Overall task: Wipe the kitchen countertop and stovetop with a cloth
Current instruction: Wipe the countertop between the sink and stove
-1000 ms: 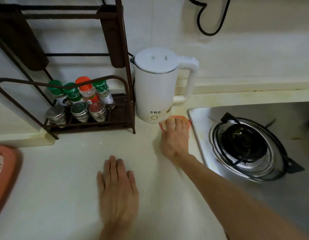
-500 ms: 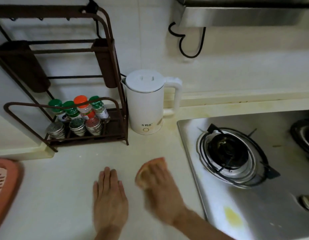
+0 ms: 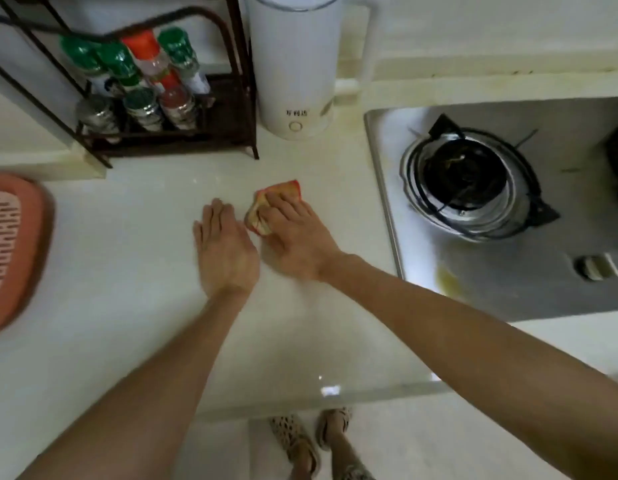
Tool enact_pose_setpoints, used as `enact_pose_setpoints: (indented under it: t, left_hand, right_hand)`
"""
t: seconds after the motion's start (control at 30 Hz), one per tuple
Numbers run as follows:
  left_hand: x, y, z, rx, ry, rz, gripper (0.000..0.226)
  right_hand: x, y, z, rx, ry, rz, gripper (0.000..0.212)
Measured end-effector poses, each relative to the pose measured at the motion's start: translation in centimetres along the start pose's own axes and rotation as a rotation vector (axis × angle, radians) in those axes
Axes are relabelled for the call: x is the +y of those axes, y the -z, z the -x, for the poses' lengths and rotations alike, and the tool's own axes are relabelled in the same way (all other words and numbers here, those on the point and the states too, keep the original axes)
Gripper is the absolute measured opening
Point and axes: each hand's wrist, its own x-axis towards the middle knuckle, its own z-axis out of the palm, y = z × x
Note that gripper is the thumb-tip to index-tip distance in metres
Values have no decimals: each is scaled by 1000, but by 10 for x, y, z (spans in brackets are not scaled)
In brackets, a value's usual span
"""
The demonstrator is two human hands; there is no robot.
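Right hand [image 3: 293, 237] pressed flat on an orange cloth [image 3: 274, 206], cloth bunched under its fingers on the pale countertop [image 3: 134, 271], left hand [image 3: 224, 247] empty, palm down just beside it, stovetop [image 3: 508, 271] off to the right, kettle [image 3: 295, 64] behind

Both forearms are bare to the frame's lower edge, with no sleeve, watch, bracelet or ring to be seen. The left hand [image 3: 226, 249] at centre frame and the right hand [image 3: 297, 242] just beside it are uncovered, without gloves. At the bottom centre, two feet wear pale open-weave slippers [image 3: 314, 445] with a dark spotted pattern; the lower legs above them are bare.
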Motion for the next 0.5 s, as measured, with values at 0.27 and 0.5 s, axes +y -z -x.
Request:
enact_pose_setpoints:
  t: [0.27,0.5]
  left_hand:
    - [-3,7,22,-70,-136,1,51]
    - [17,10,140,-172,-278,-195,56]
  right_hand:
    - [-62,-34,132,41,-21,-51,57]
    - [-12,-18,199,191,-152,102,47]
